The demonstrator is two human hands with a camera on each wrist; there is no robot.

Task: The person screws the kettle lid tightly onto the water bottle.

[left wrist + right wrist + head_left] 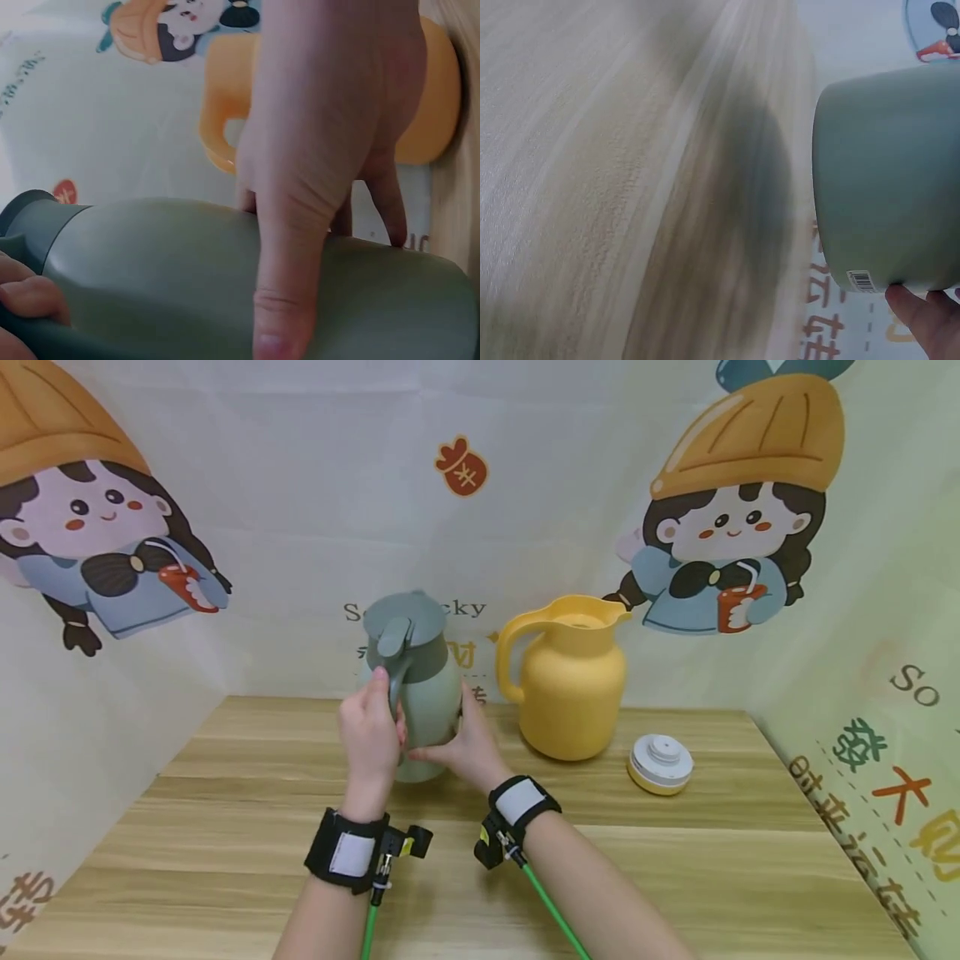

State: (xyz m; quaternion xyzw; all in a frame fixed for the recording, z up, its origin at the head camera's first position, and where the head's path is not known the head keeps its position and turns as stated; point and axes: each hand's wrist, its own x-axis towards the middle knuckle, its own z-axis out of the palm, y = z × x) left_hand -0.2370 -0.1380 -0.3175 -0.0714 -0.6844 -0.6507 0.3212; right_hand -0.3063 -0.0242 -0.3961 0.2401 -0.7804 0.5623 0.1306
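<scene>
A sage-green vacuum jug [432, 706] with a darker collar and a lid stands upright between both hands, its handle toward the person. My left hand [369, 727] grips the handle, the thumb high on it below the lid's lever. Around the lower body my right hand [471, 745] holds the jug, thumb across the front and fingers along the right side. The left wrist view shows the right thumb [285, 319] lying on the green body. In the right wrist view the jug's base [859, 187] shows a gap to its shadow on the table.
To the right stands a yellow jug [573, 693] with its top uncovered. Beside it on the wooden table [300, 760] lies a round white-and-yellow stopper [662, 764]. A printed cloth [322, 485] forms the back and sides. Green cables [551, 906] run from both wrist cameras.
</scene>
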